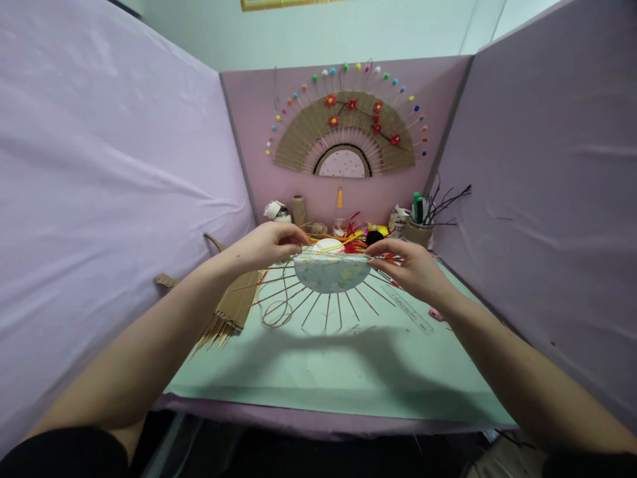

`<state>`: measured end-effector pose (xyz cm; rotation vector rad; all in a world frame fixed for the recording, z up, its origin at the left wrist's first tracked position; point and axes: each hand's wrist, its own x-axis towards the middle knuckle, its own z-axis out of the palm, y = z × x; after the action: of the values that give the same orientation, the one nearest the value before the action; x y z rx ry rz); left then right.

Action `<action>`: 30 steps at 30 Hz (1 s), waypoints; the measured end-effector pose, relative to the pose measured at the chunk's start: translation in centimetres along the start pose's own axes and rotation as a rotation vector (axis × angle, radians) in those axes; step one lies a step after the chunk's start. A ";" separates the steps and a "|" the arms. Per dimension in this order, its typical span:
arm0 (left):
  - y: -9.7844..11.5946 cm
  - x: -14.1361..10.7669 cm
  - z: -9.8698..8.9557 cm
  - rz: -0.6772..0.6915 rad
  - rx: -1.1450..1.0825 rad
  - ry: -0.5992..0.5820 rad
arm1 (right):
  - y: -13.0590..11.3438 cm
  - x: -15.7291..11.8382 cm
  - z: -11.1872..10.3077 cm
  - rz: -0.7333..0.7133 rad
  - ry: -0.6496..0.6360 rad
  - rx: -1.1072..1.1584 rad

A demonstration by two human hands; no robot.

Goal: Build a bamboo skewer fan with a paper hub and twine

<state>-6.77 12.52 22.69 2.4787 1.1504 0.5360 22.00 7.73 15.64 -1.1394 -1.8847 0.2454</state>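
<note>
A half-round, pale patterned piece (331, 275) lies on the table with several thin sticks fanning out from its curved edge toward me. At the left end of its straight edge is my left hand (276, 244), thumb and fingers pinched on twine (311, 253). The twine runs along the straight edge to my right hand (405, 260), which is also closed in a pinch at the right end. A loose loop of twine (277, 313) hangs down at the left onto the table. Both hands are seen from behind, so the fingertips are partly hidden.
Cardboard strips with sticks (237, 302) lie at the left. A clear ruler (408, 309) and a pink roll (436, 314) are at the right. Jars, twine spools and a pot of twigs (418, 234) line the back, below a decorated fan (303, 133) on the wall.
</note>
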 end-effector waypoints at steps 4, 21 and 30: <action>0.3 -0.5 0.0 0.012 0.031 0.006 | 0.4 0.0 -0.1 -0.003 -0.033 0.014; 0.1 -1.2 0.3 0.043 -0.008 0.027 | -0.4 0.1 -0.2 0.013 -0.020 0.067; 0.1 -1.6 0.3 0.101 -0.010 0.022 | -0.5 0.1 -0.3 -0.002 -0.036 0.047</action>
<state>-7.50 11.20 22.21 2.5386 1.0322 0.5965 21.89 7.43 16.17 -1.1077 -1.9017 0.3089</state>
